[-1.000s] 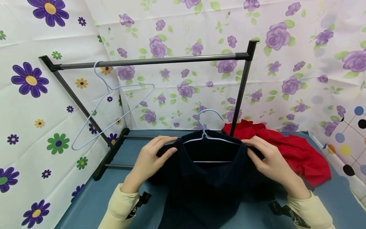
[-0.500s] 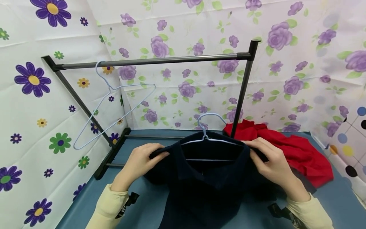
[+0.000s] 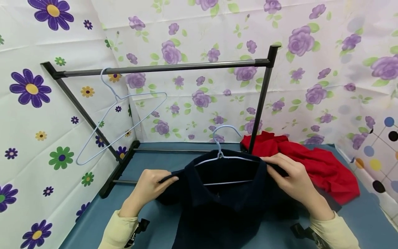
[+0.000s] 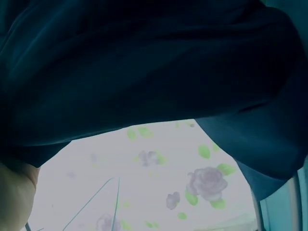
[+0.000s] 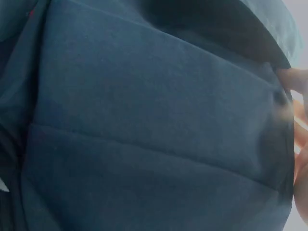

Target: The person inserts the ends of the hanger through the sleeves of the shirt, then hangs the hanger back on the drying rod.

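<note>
A dark navy collared shirt (image 3: 217,214) hangs between my hands in the head view, with a light blue wire hanger (image 3: 220,152) inside its neck. The hanger's hook rises above the collar, and its lower bar shows through the neck opening. My left hand (image 3: 146,190) pinches the shirt's left shoulder, drawn out sideways from the collar. At the other shoulder, close by the collar, my right hand (image 3: 293,178) grips the fabric. The hanger's ends are hidden under the cloth. Shirt fabric (image 4: 144,72) fills much of the left wrist view and most of the right.
A black metal clothes rack (image 3: 186,66) stands behind the shirt on the blue table (image 3: 161,238). A second light blue wire hanger (image 3: 113,141) hangs at the left of its bar. Red cloth (image 3: 311,166) lies crumpled at the back right. Flowered sheets (image 3: 202,34) close off the back and sides.
My left hand has slid outward along the shoulder, stretching the fabric away from the collar, and sits lower. Hanger and collar have dropped slightly. The right hand keeps its hold.
</note>
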